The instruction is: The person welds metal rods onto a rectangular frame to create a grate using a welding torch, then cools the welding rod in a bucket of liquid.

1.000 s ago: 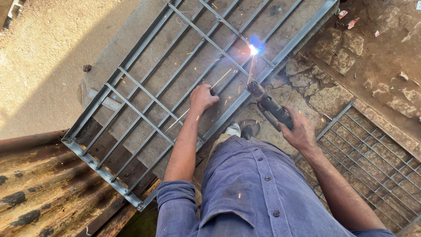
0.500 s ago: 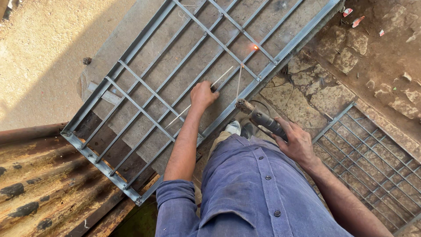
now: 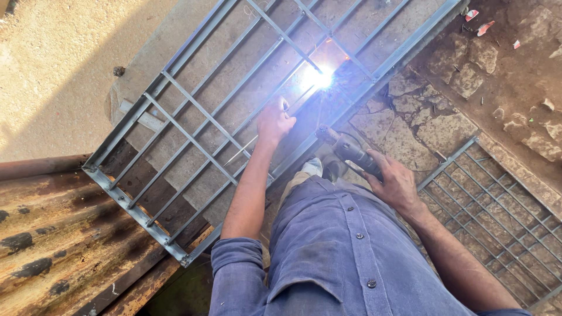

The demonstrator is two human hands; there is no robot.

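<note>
Arc now lit again; half a second ago only a faint glow. Left hand (image 3: 274,122) closed on thin rod (image 3: 252,143) over grey steel grille (image 3: 175,126). Right hand (image 3: 397,184) grips electrode holder (image 3: 346,149). Tack weld (image 3: 316,78) underway; next move likely needs steady electrode feed.

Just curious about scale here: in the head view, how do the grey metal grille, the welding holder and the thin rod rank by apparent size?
1. Grey metal grille, by far largest.
2. Thin rod and welding holder: lengths look alike, so unranked.

weld joint (image 3: 317,78) lost in glare, grille (image 3: 175,126) cropped at top, perhaps rod tip hidden
</note>
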